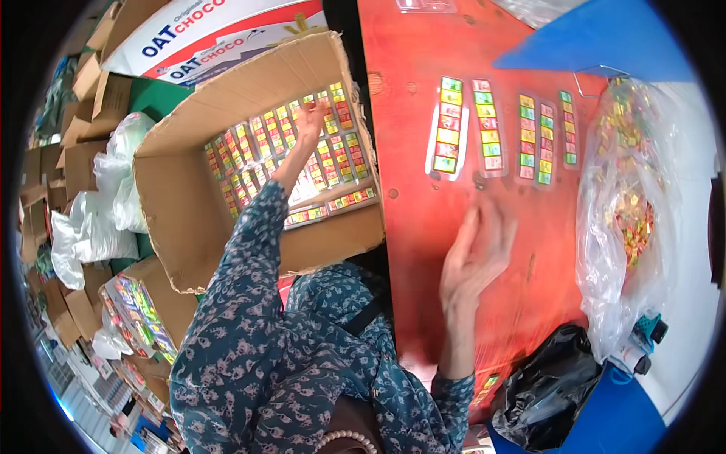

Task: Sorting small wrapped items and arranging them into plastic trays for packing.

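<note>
Cardboard box [175,216] holds packs [327,161] in rows, likely saving room; right hand [470,257] loose, empty; left hand [308,125], we cannot tell.

Teal floral-print garment [302,371], long sleeves [246,265]; pale bead strand [346,434].

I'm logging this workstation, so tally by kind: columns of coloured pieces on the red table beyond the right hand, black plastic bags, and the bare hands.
Columns of coloured pieces: 5
Black plastic bag: 1
Left hand and right hand: 2
Total: 8
</note>
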Demonstrator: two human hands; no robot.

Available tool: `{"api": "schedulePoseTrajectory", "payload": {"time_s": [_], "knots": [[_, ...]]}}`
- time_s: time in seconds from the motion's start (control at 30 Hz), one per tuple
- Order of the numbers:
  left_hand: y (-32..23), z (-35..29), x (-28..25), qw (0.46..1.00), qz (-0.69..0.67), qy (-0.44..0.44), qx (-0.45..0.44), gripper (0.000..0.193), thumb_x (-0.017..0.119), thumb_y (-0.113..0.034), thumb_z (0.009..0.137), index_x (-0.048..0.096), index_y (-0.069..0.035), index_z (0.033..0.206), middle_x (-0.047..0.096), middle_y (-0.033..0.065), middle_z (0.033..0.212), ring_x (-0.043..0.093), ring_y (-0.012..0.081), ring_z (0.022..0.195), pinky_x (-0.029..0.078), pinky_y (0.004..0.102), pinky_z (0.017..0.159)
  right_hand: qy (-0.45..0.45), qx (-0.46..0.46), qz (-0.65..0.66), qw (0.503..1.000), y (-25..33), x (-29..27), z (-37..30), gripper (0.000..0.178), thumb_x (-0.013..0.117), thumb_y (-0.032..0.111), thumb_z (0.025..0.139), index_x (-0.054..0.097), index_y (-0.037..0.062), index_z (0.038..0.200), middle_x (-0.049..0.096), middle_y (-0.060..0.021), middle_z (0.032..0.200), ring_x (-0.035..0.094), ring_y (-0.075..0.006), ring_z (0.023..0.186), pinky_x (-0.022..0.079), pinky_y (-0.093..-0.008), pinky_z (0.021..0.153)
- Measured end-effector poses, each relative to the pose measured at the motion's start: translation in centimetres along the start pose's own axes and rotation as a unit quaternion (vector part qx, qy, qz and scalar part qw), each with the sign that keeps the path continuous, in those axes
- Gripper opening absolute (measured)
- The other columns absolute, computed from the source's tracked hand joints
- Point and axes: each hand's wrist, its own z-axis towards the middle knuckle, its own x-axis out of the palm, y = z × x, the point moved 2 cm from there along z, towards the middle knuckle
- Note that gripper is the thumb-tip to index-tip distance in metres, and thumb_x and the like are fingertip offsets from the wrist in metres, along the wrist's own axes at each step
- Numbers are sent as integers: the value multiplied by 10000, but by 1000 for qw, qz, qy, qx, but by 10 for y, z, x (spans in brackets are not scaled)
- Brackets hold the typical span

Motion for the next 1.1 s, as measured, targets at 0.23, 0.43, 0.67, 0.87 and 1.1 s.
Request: {"api": "schedulePoseTrajectory", "payload": {"time_s": [0.23,0.43,0.67,0.87,1.1], "knots": [[-201,-125,-52,945,-256,59,195,272,564,-163,917,585,36,1100,645,84,925,609,128,778,511,256,683,31,-41,-174,983,-26,16,66,394,690,93,777,538,-30,1120,520,-188,1070,511,-357,949,471,-445,769],[-266,-205,-38,905,-132,342,215,204,551,-73,903,601,30,1072,635,54,961,617,113,823,511,258,716,21,13,-145,989,-25,18,74,430,705,68,726,534,-18,1111,545,-200,965,539,-367,888,485,-457,703],[-278,-228,-9,895,-81,355,257,243,532,-31,888,548,72,1107,602,124,881,621,163,787,512,296,681,-68,86,39,993,-19,17,75,332,707,71,653,598,-34,948,569,-177,725,577,-369,717,479,-476,657],[-277,-221,-1,875,-213,423,101,245,464,-18,916,461,74,1144,614,166,936,639,194,811,543,299,713,12,13,-137,990,1,35,55,481,726,167,697,538,-8,1103,513,-176,980,505,-351,902,444,-449,753],[-295,-216,7,900,-111,396,147,301,582,-93,877,488,90,1097,645,130,764,632,145,648,504,259,590,92,33,-70,993,-1,31,58,685,721,-20,624,430,-95,1239,458,-208,1038,452,-362,964,442,-428,783]]}}
